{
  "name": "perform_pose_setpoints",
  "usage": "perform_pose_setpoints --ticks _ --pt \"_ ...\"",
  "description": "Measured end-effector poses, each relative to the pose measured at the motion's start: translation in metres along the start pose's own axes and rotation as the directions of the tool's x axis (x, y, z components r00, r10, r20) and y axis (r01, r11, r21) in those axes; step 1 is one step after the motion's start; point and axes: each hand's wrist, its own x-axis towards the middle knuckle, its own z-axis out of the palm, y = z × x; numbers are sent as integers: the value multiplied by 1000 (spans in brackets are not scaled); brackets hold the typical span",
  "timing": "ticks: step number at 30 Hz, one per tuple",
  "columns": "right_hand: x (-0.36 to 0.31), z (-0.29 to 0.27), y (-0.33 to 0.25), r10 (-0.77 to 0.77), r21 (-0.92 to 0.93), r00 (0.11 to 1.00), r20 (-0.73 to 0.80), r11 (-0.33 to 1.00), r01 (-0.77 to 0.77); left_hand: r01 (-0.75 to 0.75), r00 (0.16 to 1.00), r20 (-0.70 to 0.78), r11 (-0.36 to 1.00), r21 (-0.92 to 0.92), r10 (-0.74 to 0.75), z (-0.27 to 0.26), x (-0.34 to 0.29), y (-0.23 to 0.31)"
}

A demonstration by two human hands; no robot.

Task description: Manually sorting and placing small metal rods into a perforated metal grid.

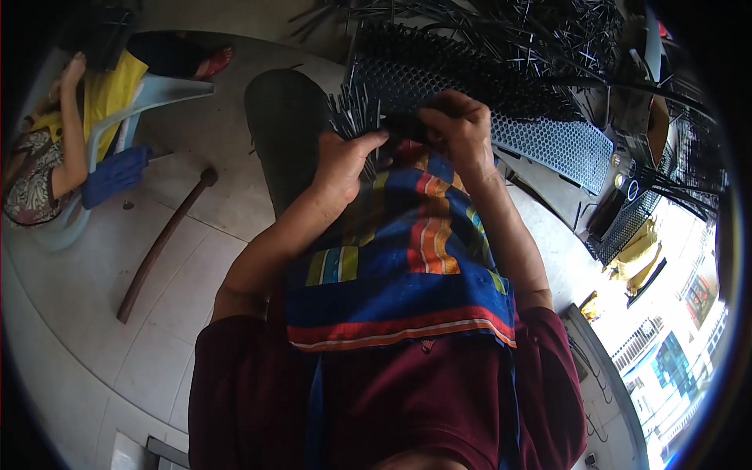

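Note:
A bundle of thin dark rods (354, 113) stands up out of my left hand (342, 163), which is closed around it above my lap. Close by on the right, my right hand (464, 131) is closed, its fingertips bent toward a dark piece between the two hands. What those fingers hold is too dark to make out. Just beyond my hands lies a perforated panel (540, 145), with many short black pieces sticking up from its far part. A striped, colourful apron (427, 227) covers my lap.
Loose black rods (540, 43) are heaped at the far right. A long-handled hammer (167, 243) lies on the tiled floor at left. Farther left, another person (59, 157) sits on a pale blue plastic chair (157, 98). More perforated panels (627, 227) and yellow cloth (636, 254) are at right.

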Motion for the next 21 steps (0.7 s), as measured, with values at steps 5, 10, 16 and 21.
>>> perform_pose_setpoints --ticks 5,10,16,21 --pt "17 18 -14 -481 -116 854 -200 877 467 174 983 70 983 -53 -170 -18 -1 -6" --pt "48 39 -11 -644 -185 747 -166 764 618 36 986 163 995 -95 -20 -16 -7 7" --pt "59 43 -10 -757 -353 648 -87 632 690 154 976 168 986 -71 -140 -24 -1 3" --pt "61 47 -12 -749 -375 659 -72 632 678 147 979 153 985 -94 -132 -20 0 9"
